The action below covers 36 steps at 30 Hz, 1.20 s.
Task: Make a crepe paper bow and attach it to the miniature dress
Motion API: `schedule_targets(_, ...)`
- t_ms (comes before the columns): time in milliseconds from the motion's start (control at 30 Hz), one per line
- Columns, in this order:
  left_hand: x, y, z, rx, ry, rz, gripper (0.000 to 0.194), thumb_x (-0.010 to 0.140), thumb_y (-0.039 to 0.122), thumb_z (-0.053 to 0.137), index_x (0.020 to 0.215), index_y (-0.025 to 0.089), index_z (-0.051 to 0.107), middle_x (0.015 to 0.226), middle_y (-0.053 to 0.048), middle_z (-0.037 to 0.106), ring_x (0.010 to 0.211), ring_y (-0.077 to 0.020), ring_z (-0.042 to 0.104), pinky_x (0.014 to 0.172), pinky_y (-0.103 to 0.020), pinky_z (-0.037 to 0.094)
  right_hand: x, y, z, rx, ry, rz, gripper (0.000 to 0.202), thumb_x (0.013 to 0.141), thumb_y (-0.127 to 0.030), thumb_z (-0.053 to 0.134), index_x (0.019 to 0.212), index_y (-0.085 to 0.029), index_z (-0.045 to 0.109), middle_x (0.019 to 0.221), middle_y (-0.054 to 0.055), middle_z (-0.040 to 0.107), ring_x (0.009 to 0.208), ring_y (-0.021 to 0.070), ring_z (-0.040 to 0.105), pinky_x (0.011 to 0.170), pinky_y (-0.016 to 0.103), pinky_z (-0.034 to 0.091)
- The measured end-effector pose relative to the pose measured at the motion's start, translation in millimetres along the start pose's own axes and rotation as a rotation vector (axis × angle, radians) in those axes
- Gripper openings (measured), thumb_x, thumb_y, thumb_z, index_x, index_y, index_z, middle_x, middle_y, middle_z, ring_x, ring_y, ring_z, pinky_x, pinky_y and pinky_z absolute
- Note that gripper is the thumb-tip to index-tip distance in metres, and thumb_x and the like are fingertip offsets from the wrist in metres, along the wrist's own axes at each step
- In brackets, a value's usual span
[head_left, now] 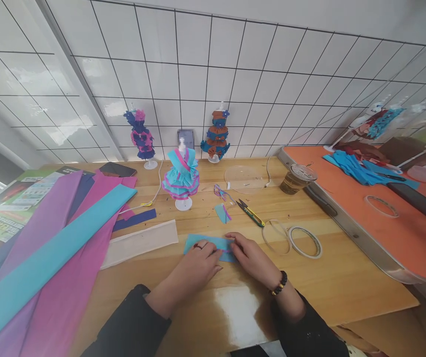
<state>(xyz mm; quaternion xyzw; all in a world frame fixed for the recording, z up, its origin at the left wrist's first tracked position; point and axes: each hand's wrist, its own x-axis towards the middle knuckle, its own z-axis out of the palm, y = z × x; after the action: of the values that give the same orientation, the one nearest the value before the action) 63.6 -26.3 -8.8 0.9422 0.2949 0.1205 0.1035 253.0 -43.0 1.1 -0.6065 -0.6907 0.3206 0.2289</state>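
Turquoise crepe-paper strip (208,245) looked light, soft, tearable; left hand (198,265) and right hand (252,258) pinched its edges flat on the wooden table (346,292).

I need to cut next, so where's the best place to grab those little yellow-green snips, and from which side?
Probably by the yellow-green handles. The snips lie flat on the table, dark blades toward the far left, handles toward the near right. Reach with the right hand from the handle end, past the tape rings.
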Motion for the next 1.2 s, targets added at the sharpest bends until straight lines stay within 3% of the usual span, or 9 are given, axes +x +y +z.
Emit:
schedule_targets(100,2.1,0.8,2.2,0.024,-0.016,-0.009,0.033,0.086,0.033,0.037,0.114,0.018,0.047,0.093,-0.008,0.051,0.092,-0.0225,0.045,0.078,-0.035,0.039,0.8,-0.5,-2.7,0.037,-0.002,0.017,0.032,0.085,-0.021,0.032,0.11,-0.017,0.052,0.089,0.007,0.063,0.077,0.0163,0.058,0.07,0.028,0.044)
schedule_targets(233,5.1,1.1,0.1,0.044,-0.03,-0.005,0.033,0.087,0.034,0.036,0.112,0.017,0.049,0.092,-0.008,0.05,0.091,-0.0228,0.044,0.077,-0.035,0.039,-0.3,-1.9,-0.2,0.007,-0.015,0.01,0.03,0.083,-0.023,0.039,0.11,-0.016,0.051,0.072,0.003,0.062,0.069,0.0165,0.057,0.065,0.027,0.043)
schedule_targets(567,4.9,4.5,6.5,0.098,-0.004,0.002,0.03,0.087,0.028,0.034,0.111,0.017,0.049,0.089,-0.009,0.049,0.089,-0.0232,0.044,0.075,-0.037,0.038,-1.1,-4.6,6.7,-0.118,-0.017,-0.015,0.034,0.076,-0.012,0.044,0.109,-0.018,0.05,0.068,0.001,0.061,0.063,0.0146,0.057,0.059,0.023,0.039)
schedule_targets(733,4.8,4.8,4.6,0.055,-0.018,-0.029,0.029,0.085,0.028,0.04,0.111,0.018,0.05,0.092,-0.009,0.051,0.091,-0.0245,0.044,0.076,-0.038,0.039,-3.8,5.0,1.7,-0.006,0.07,-0.007,0.03,0.078,-0.016,0.043,0.107,-0.017,0.05,0.062,-0.002,0.054,0.058,0.0134,0.053,0.057,0.023,0.04)
schedule_targets(900,2.9,0.1,-1.6,-0.217,0.019,-0.115,0.027,0.085,0.029,0.042,0.108,0.019,0.049,0.1,-0.007,0.054,0.096,-0.0223,0.046,0.083,-0.037,0.039,-7.5,10.3,-8.9,0.238,0.195,0.017,0.028,0.082,-0.029,0.044,0.106,-0.016,0.047,0.066,-0.001,0.052,0.062,0.0134,0.053,0.06,0.024,0.043)
schedule_targets(1067,-1.4,-7.1,-6.2,-0.572,0.166,-0.313,0.027,0.083,0.023,0.042,0.11,0.019,0.046,0.095,-0.006,0.06,0.09,-0.0176,0.054,0.081,-0.033,0.042,-11.3,-4.1,0.5,0.358,0.104,0.022,0.03,0.082,-0.03,0.043,0.11,-0.018,0.044,0.072,0.0,0.057,0.059,0.0123,0.056,0.058,0.025,0.046)
schedule_targets(1200,-1.6,-10.2,-8.7,-0.9,0.27,-0.408,0.036,0.081,0.025,0.046,0.116,0.019,0.04,0.088,-0.004,0.064,0.084,-0.0156,0.058,0.079,-0.032,0.043,-14.0,-19.1,12.1,0.337,0.081,-0.073,0.035,0.082,-0.023,0.045,0.116,-0.02,0.042,0.082,0.002,0.062,0.072,0.0134,0.06,0.07,0.027,0.048)
